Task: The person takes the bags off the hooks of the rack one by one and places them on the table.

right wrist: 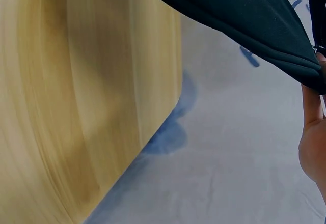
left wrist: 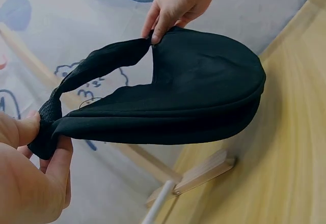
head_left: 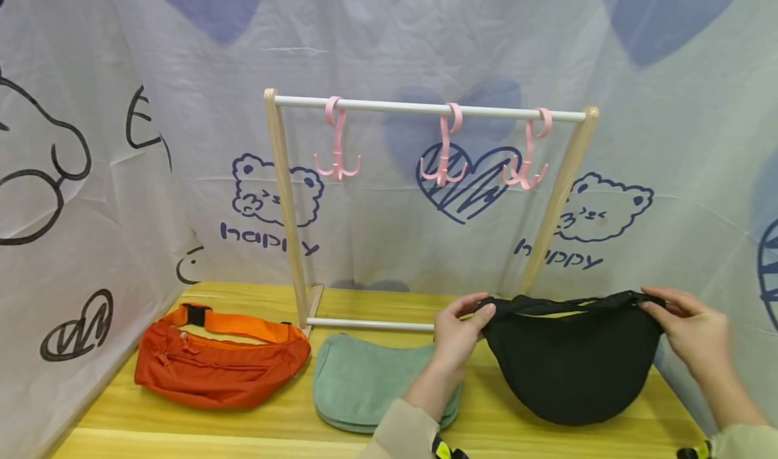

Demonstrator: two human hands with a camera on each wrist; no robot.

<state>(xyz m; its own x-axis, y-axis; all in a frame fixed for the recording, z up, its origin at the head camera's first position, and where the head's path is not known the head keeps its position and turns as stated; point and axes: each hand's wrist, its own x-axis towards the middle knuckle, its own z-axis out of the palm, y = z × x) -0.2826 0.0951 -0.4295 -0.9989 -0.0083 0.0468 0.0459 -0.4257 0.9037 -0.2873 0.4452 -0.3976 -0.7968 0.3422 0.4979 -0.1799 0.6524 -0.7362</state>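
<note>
A black shoulder bag (head_left: 574, 368) hangs between both hands above the right part of the table, its rounded bottom down. My left hand (head_left: 457, 334) pinches its upper left corner, where the strap joins. At the opposite upper corner my right hand (head_left: 695, 334) pinches the fabric between thumb and fingers. In the left wrist view the bag's strap (left wrist: 102, 66) arches loosely between the two hands. Only an edge of the bag (right wrist: 239, 25) and part of the right hand (right wrist: 313, 142) show in the right wrist view. Behind the left forearm lies a green bag (head_left: 371, 378), partly covered.
An orange-red waist bag (head_left: 221, 368) with a black buckle lies at the table's left. Behind the bags stands a rack with wooden posts and a white top bar (head_left: 395, 106). Pink hooks (head_left: 337, 142) hang from it. Printed cloth (head_left: 377, 256) surrounds the yellow wooden table (head_left: 200, 439).
</note>
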